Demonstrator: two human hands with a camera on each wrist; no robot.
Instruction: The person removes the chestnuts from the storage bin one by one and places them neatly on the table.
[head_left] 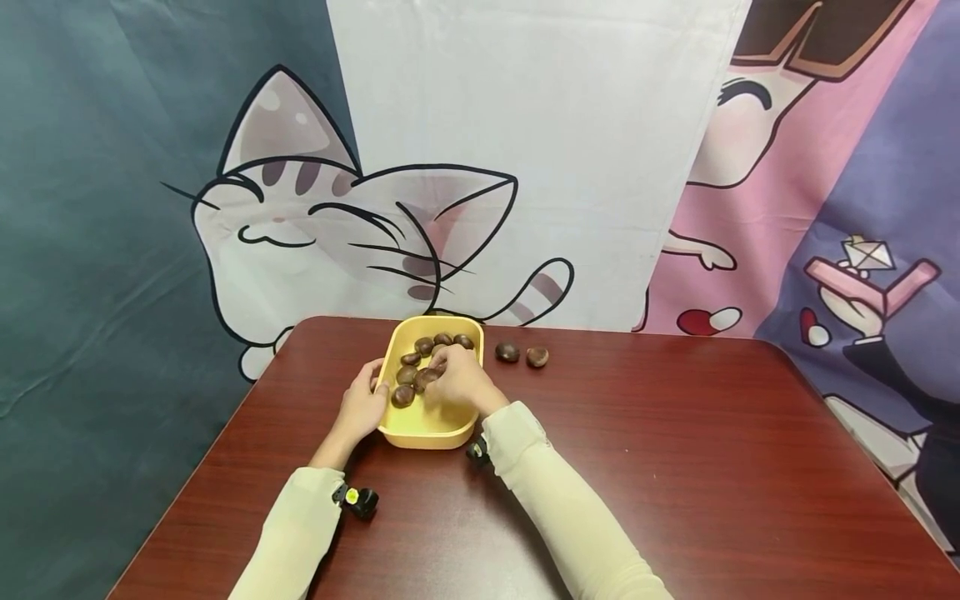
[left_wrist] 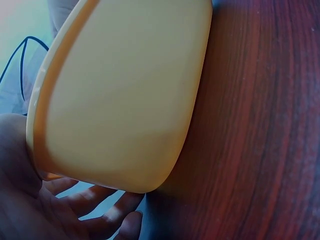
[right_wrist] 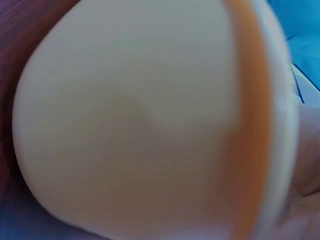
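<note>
A yellow plastic box (head_left: 429,440) with rounded corners stands near the far edge of the table, holding several brown chestnuts (head_left: 402,395). My left hand (head_left: 364,406) grips its left side, with the thumb at the rim and the fingers along the outer wall. Over the far side of the wall reaches the box (left_wrist: 125,95) in the left wrist view, the left hand (left_wrist: 75,210) beside it. Inside the box, my right hand (head_left: 459,379) points down with fingers curled at a chestnut (head_left: 426,379); its fingertips are partly hidden. The box wall (right_wrist: 130,120) fills most of the right wrist view.
Two more chestnuts (head_left: 507,352) lie on the dark red wooden table (head_left: 675,450), just right of the box. Behind the table hangs a cloth backdrop (head_left: 540,125) with a cartoon cat. Each wrist carries a small black camera (head_left: 363,502).
</note>
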